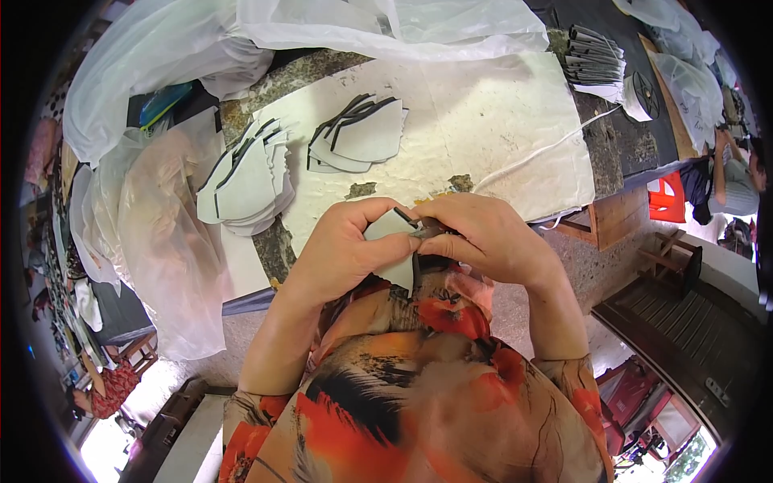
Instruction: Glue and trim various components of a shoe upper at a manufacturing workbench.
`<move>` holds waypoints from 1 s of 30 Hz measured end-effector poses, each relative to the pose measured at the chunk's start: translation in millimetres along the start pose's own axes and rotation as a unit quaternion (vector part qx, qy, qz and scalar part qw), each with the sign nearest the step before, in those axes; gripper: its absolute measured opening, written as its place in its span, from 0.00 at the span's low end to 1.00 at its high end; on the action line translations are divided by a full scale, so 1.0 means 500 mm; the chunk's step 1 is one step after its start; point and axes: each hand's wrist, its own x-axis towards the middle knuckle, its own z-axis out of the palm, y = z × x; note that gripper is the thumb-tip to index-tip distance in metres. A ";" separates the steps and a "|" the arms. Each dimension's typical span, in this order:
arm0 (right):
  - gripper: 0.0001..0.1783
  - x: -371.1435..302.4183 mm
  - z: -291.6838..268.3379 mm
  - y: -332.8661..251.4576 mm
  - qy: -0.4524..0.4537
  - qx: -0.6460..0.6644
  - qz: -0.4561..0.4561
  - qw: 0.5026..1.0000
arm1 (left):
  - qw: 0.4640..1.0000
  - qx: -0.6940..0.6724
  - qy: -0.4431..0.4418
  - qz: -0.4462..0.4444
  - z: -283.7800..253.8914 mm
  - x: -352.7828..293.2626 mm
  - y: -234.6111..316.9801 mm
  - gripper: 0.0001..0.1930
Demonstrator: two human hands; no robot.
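The left hand (340,246) pinches a white, curved, black-edged, fabric-like panel (386,228) between thumb and fingers, just left of the right hand's (485,237) bunched fingertips, grip unclear; panel looks light, bendy, probably crease-prone, best held flat by its rim.

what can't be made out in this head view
Head view: part of the flat white, dark-edged piece, covered by the left hand.
Head view: whether the right hand pinches that piece, hidden by its own fingers.
Head view: what lies under the translucent plastic sheet at left, obscured by its folds.
Head view: the gray-clad person at right, partly lost in the dark fisheye rim.
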 end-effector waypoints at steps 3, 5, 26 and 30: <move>0.21 -0.001 0.000 -0.001 -0.001 -0.006 0.000 1.000 | 0.999 0.033 0.004 0.003 0.002 -0.003 0.008 0.10; 0.20 -0.002 0.000 -0.002 -0.003 -0.009 0.001 1.000 | 0.999 0.048 0.005 0.002 0.003 -0.005 0.009 0.10; 0.16 0.022 0.013 -0.035 0.018 0.148 0.182 0.972 | 0.976 -0.212 0.049 0.027 -0.009 -0.009 -0.035 0.08; 0.12 0.015 0.031 -0.036 0.050 0.079 0.126 0.988 | 0.987 -0.125 0.063 0.078 -0.009 -0.017 -0.048 0.06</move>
